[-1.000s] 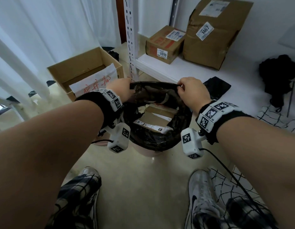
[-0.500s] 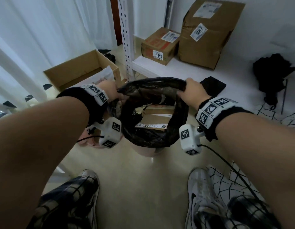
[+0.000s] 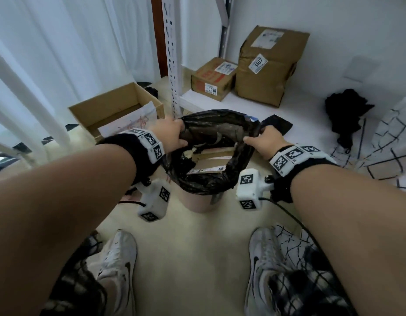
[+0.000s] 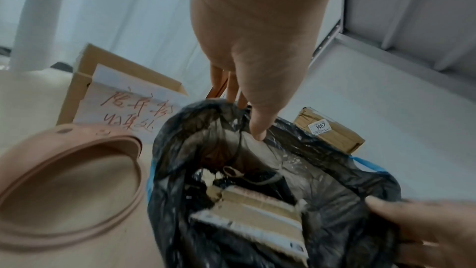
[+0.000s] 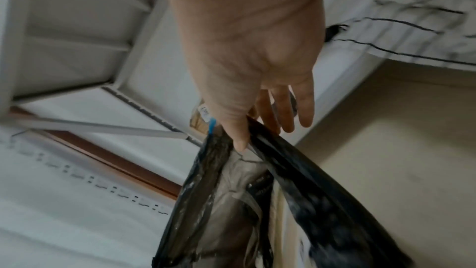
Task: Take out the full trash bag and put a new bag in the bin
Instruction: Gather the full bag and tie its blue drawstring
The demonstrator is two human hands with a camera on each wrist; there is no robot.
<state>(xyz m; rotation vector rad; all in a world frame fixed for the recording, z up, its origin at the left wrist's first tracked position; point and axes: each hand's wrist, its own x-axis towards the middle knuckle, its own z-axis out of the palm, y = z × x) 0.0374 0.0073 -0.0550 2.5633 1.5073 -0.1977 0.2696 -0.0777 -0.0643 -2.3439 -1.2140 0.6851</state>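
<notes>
The black trash bag (image 3: 209, 179) stands in the pink bin (image 3: 197, 204) on the floor, its rim raised above the bin. Cardboard scraps (image 4: 260, 209) with white labels fill it. My left hand (image 3: 178, 135) grips the bag's left rim, thumb inside and fingers outside (image 4: 244, 117). At the right rim my right hand (image 3: 254, 139) pinches the bunched plastic between thumb and fingers (image 5: 260, 136). A blue drawstring (image 5: 211, 125) shows at the bag's edge.
A pink bin ring (image 4: 69, 180) lies on the floor left of the bag. An open cardboard box (image 3: 115, 110) with a handwritten sheet sits behind it. A white shelf post (image 3: 172, 65) and parcels (image 3: 265, 65) stand beyond. My shoes (image 3: 120, 258) are close in front.
Both hands have risen and drawn slightly together, pulling the bag's rim off the bin's edge and up. The bag mouth has narrowed and crumpled.
</notes>
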